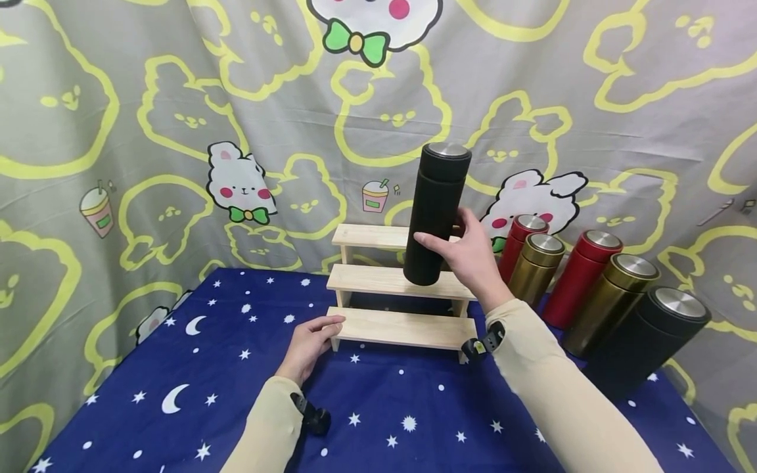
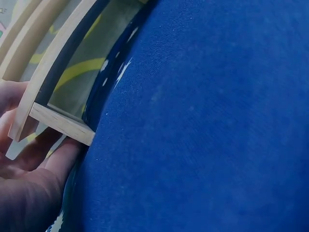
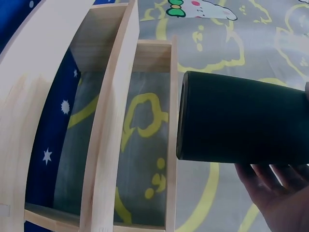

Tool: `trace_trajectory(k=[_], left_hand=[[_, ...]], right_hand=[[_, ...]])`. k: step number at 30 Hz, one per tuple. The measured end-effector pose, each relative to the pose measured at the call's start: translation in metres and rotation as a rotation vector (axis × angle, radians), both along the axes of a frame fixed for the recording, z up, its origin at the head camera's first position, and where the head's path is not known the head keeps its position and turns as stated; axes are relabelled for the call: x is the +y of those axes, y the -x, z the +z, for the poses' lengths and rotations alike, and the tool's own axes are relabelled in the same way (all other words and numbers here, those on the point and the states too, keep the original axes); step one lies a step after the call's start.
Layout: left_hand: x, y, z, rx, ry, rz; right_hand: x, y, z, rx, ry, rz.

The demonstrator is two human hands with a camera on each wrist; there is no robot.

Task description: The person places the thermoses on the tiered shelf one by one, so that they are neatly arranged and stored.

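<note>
No readable text, label, brand or number shows on the flasks, the wooden shelf or the cloths.

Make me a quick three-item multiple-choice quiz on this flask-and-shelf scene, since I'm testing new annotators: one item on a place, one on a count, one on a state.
1. Where is the black flask that the right hand holds?
A. Flat on the blue cloth
B. Above the wooden step shelf
C. In the row at the right

2. How many flasks stand in the row at the right?
A. Three
B. Five
C. Seven

3. What is the left hand doing?
A. Touching the shelf's lowest step at its left end
B. Gripping a red flask
C. Lying flat, apart from everything

Answers: 1 B, its base is at the middle step's level; 2 B, two red, two gold and one black; 3 A, its fingers lie against the board's end.
</note>
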State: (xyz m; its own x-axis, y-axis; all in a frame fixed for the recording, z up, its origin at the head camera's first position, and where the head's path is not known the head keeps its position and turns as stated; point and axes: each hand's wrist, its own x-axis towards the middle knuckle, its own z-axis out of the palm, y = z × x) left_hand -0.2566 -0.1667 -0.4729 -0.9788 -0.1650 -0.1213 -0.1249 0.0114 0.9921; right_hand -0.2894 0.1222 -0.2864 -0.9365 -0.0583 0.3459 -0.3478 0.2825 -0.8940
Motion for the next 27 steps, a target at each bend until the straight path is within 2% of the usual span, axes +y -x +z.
trace_trajectory(k=[10,27], left_hand=[[0.002,0.000,0.002,0.002,0.000,0.014],[0.003,-0.001,0.001,0.012,-0.020,0.029]], right_hand=[[-0.008,0.010,0.002,0.025,-0.045,0.007],[-0.024,0.032,0.008,0.037,0.006,0.091]])
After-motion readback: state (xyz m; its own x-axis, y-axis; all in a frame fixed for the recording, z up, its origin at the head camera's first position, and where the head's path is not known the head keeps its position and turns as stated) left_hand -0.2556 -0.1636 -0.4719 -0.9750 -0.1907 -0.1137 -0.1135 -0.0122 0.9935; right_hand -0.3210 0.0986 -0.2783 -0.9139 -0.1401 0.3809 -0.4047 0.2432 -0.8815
